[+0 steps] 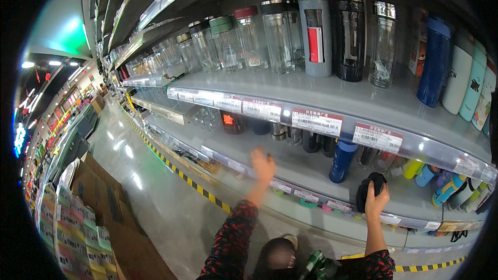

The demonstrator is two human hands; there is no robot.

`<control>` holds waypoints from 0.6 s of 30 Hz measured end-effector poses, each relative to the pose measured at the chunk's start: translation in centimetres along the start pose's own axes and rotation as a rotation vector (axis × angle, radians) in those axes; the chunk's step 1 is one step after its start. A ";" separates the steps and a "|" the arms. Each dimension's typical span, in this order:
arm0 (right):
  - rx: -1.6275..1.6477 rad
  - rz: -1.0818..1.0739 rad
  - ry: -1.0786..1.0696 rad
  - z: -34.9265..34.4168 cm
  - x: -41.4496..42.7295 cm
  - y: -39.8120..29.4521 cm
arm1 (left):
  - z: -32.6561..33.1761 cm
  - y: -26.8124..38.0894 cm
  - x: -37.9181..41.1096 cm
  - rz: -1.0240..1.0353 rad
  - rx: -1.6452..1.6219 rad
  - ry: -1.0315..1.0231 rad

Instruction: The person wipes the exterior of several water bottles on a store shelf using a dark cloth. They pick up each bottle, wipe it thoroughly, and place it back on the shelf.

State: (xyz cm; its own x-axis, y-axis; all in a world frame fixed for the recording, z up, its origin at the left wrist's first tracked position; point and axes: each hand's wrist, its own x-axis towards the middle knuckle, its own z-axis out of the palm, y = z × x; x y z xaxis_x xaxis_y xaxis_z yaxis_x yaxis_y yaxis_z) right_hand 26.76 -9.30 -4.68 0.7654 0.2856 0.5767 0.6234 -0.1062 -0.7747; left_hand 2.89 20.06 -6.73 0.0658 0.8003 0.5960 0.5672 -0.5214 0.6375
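My right hand (376, 199) grips a bunched black cloth (364, 194) at the front edge of the lower shelf (288, 163). Just behind the cloth stands a blue bottle (342, 163). My left hand (263, 166), blurred, is over the front part of the same shelf, with fingers apart and nothing seen in it. Farther back on that shelf are a dark box with an orange sticker (230, 121) and a metal-and-glass cup (278, 131). The upper shelf partly hides the items at the back.
Glass tumblers (253, 42) and a grey bottle (317, 35) stand on the upper shelf (249, 81), whose front edge carries price labels (317, 121). Colourful bottles (447, 190) fill the right end below. Cardboard boxes (101, 186) stand across the aisle floor (116, 151).
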 end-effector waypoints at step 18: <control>-0.098 0.052 -0.091 1.3 0.0 0.2 | 2.9 -20.0 13.2 0.244 0.419 -0.118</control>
State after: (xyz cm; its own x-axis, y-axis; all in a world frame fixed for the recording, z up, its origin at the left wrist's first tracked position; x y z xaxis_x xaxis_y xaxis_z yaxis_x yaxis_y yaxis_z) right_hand 26.66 -8.10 -5.19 0.7820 0.3621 0.5073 0.5995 -0.2146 -0.7710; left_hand -5.20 41.88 -13.05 0.3163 0.7104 0.6288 0.8033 -0.5531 0.2208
